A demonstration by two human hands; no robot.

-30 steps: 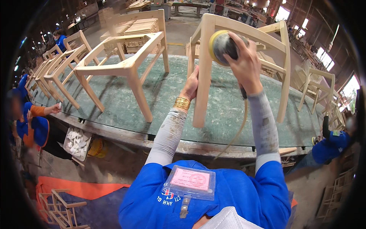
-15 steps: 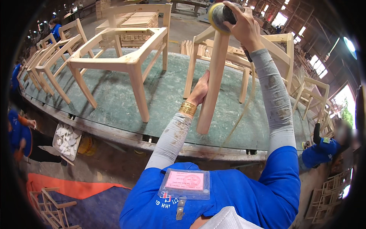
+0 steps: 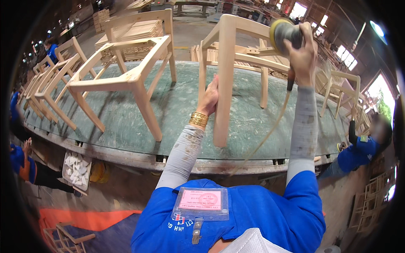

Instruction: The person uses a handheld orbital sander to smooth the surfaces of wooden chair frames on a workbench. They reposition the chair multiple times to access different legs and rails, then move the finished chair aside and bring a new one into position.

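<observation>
In front of me an unpainted wooden chair frame [image 3: 249, 28] stands on a green-topped bench [image 3: 177, 109]. My left hand [image 3: 209, 98] holds the left side of its nearest leg [image 3: 225, 88]; part of the grip is hidden by the wood. Closed around a round orbital sander [image 3: 288, 37] with a yellow pad edge, my right hand [image 3: 303, 59] is at the right end of the chair's upper rail. Whether the pad touches the wood is hard to tell. A thin hose [image 3: 270, 135] trails from the sander across the bench.
Left of this chair stands another chair frame [image 3: 145, 105], with several more beyond it. Stacked wooden parts [image 3: 139, 31] lie behind the bench. Below its front edge is a tray of white pieces [image 3: 77, 168]. A co-worker [image 3: 356, 156] is at the right, others at the left.
My right hand has carried the sander from the top of the near leg rightward to the rail. The leg now looks more upright, with my left hand still on it.
</observation>
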